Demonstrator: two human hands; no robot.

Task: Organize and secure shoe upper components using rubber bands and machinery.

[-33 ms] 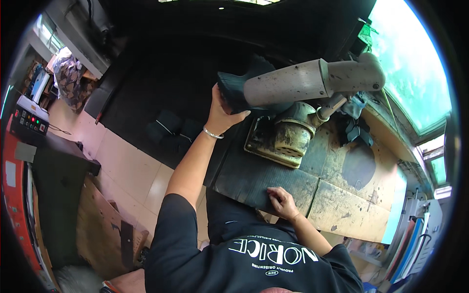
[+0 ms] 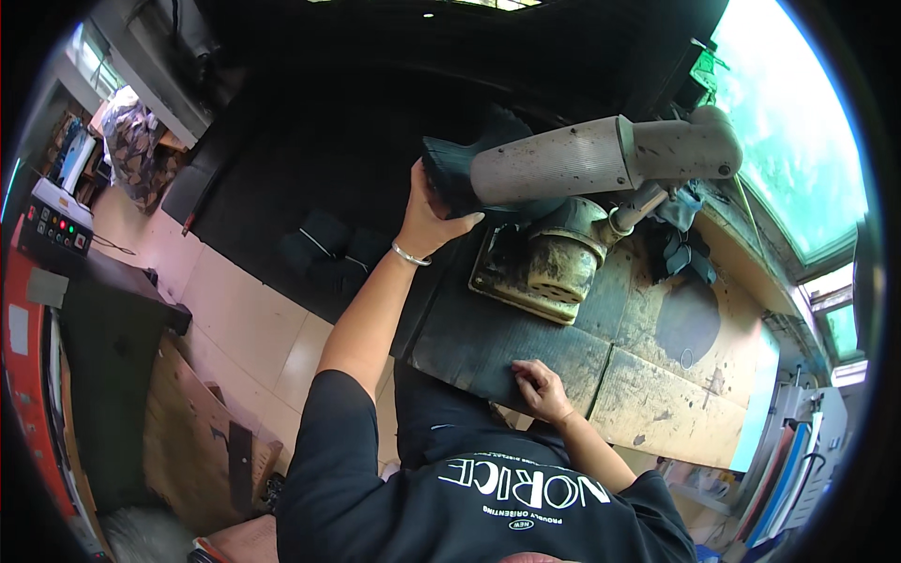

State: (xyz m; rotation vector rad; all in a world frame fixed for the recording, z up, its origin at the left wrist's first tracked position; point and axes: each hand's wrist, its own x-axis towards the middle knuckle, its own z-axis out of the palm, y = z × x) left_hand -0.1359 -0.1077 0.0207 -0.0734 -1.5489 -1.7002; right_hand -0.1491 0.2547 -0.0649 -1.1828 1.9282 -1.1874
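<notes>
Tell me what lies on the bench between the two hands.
In the head view, only the dark rubber mat spans from the right hand, resting on its near edge, up toward the left hand, which grips the machine's black end.

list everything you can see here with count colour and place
dark ribbed rubber piece: 1, black, at the machine arm's left end, gripped by the left hand
grimy machine arm: 1, grey-beige, horizontal, upper centre
round machine base on a square plate: 1, dirty yellow-brown, under the arm
flat dark mat: 1, black, on the bench's near left part
worn wooden workbench: 1, brown, right
control box with lit buttons: 1, black, far left
tiled floor: pale, left of centre
left hand: wears a silver bangle, holds the rubber piece
right hand: pressed flat on the mat
</notes>
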